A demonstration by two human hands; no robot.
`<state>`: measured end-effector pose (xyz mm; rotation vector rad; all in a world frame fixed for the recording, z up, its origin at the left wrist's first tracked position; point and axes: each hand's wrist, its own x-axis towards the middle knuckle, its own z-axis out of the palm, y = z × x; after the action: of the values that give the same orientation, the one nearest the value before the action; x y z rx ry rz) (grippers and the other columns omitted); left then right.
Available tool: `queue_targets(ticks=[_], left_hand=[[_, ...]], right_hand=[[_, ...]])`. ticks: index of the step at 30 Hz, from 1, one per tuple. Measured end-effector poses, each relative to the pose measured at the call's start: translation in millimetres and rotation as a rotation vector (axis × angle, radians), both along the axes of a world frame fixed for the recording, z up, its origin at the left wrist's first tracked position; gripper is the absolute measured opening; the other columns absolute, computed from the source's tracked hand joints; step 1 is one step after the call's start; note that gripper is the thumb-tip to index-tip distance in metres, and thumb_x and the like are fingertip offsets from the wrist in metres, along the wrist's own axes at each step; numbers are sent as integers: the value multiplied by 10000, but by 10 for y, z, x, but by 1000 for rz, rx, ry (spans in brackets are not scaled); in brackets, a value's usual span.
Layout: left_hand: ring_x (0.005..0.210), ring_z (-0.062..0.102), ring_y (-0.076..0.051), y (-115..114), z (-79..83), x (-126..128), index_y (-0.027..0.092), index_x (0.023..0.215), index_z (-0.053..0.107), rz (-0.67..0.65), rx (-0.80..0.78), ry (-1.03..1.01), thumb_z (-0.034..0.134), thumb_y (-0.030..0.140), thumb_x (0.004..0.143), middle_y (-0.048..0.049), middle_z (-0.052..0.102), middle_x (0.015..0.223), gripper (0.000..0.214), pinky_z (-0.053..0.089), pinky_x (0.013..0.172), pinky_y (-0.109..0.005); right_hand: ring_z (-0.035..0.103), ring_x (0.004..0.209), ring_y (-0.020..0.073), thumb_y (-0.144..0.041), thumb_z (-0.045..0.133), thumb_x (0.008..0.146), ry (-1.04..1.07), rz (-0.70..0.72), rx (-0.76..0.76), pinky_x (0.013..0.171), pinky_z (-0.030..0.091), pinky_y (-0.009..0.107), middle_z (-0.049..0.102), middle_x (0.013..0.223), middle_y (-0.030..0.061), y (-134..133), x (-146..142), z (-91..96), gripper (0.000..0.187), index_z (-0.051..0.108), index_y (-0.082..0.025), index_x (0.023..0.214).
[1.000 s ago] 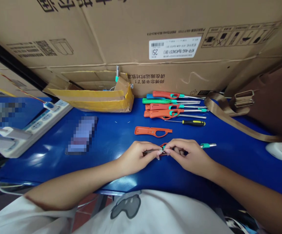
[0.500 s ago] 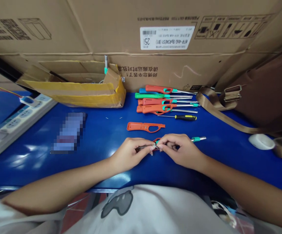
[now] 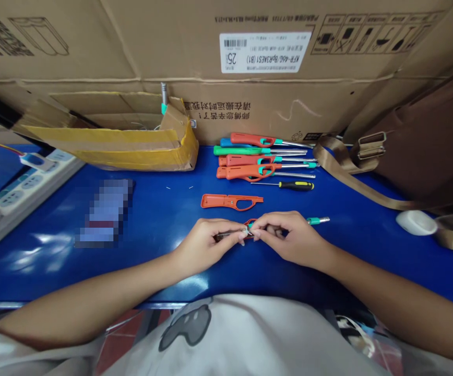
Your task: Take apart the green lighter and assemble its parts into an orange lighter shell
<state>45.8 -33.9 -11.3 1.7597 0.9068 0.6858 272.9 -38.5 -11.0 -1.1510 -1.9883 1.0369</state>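
Observation:
My left hand point(image 3: 205, 243) is closed in a pinch on a slim, dark, see-through piece of an opened stick lighter point(image 3: 318, 221). A small pale part shows at its fingertips. From the right, my right hand point(image 3: 295, 237) pinches at that same spot, its fingertips almost touching the left ones; whatever is between them is too small to make out. Most of the lighter lies hidden behind my hands, with only some orange body and the turquoise-and-metal nozzle end showing. Just beyond lies a loose orange casing half point(image 3: 215, 201), hollow side up.
Several stick lighters point(image 3: 246, 171) lie stacked behind, beside a yellow-black screwdriver point(image 3: 297, 185). Two tiny pins lie left of them. A taped carton point(image 3: 132, 156), a phone point(image 3: 107, 211) and a power strip point(image 3: 26, 185) stand left. A strap point(image 3: 361, 185) and white cup-like object point(image 3: 416, 222) lie right.
The camera view has shifted slightly, moving the whole scene a little left and up. Both hands keep nearly the same pinch, with the right fingertips shifted slightly at the small part.

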Motion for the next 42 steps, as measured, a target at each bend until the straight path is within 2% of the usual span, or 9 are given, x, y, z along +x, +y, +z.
queue_targets(ticks=[11,20,27,33,35,37,40,42], left_hand=[[753,724,-113,12,-94,-11,170,1041,793,-30,177,-3,668,221,948,-35,798,919,164,527,653,-173],[711,707,-100,14,-44,11,161,1052,792,-8,219,-17,683,207,938,-32,798,906,164,519,631,-171],[799,725,-127,20,-45,-10,171,1128,774,-52,202,2,649,231,963,-39,793,934,215,561,730,-209],[853,728,-130,82,51,-85,196,1179,752,-144,260,78,554,204,1007,-45,780,987,262,566,776,-228],[892,731,-139,126,84,-138,197,1191,743,-181,304,105,566,205,1000,-53,775,1039,262,569,801,-239],[942,727,-155,163,101,-186,189,1192,738,-191,361,139,597,206,983,-62,770,1083,253,569,851,-267],[921,717,-171,179,92,-215,175,1161,741,-186,413,194,639,206,957,-65,772,1027,231,565,855,-298],[895,705,-173,166,67,-208,174,1130,743,-189,420,221,656,200,943,-62,765,995,209,565,834,-305]], right_hand=[[446,484,58,-167,636,888,16,35,7,471,354,188,673,654,-11,-1,-17,-35,135,750,-167,817],[430,478,58,-219,643,900,29,59,26,453,352,192,636,653,-16,-4,-5,-14,123,745,-161,865],[429,489,51,-144,653,890,-6,85,159,470,351,197,677,716,-15,15,11,-57,99,747,-164,912],[418,477,49,-171,658,900,-66,72,198,488,374,208,689,766,-18,25,28,-64,104,742,-187,958],[470,519,61,-188,653,906,-113,75,225,532,414,216,707,837,-6,30,53,-45,130,734,-203,1007],[578,642,91,-192,643,908,-167,70,268,618,467,230,717,925,13,39,86,-25,163,720,-212,1050],[667,837,140,-213,639,912,-257,47,314,728,508,260,709,1042,29,50,132,-5,188,705,-224,1088],[680,874,151,-238,632,924,-312,44,326,742,516,271,699,1086,27,54,148,-2,191,698,-236,1102]])
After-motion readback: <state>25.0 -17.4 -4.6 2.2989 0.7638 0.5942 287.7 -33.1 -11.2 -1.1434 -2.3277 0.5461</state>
